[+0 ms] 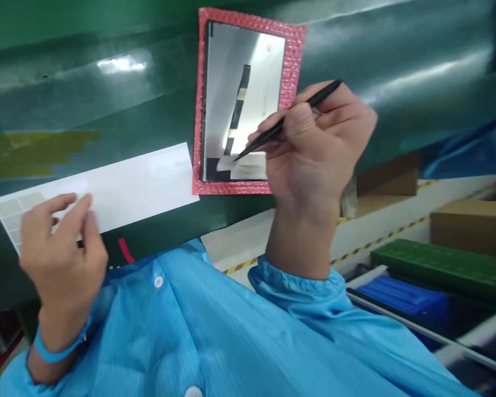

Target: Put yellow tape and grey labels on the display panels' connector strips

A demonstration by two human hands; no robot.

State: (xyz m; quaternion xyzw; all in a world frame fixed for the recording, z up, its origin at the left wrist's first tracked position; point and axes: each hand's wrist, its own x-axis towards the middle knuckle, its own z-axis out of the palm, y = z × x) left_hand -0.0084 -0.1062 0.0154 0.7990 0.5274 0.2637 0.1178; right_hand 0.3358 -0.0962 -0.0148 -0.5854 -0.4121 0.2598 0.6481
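My right hand is closed round slim black tweezers, held like a pen. Their tip meets a pale translucent piece at the lower left corner of a shiny flat screen panel. Light and lamp shapes reflect in the panel, which lies on pink bubble wrap. Over on the left, my left hand rests at the end of a white backing sheet, its bent fingers apart. Pale rectangular labels show in a grid beside that hand.
Green matting covers the bench, with yellow tape under a clear film at the left. Below the bench edge at right are cardboard boxes, a green bin and a blue bin.
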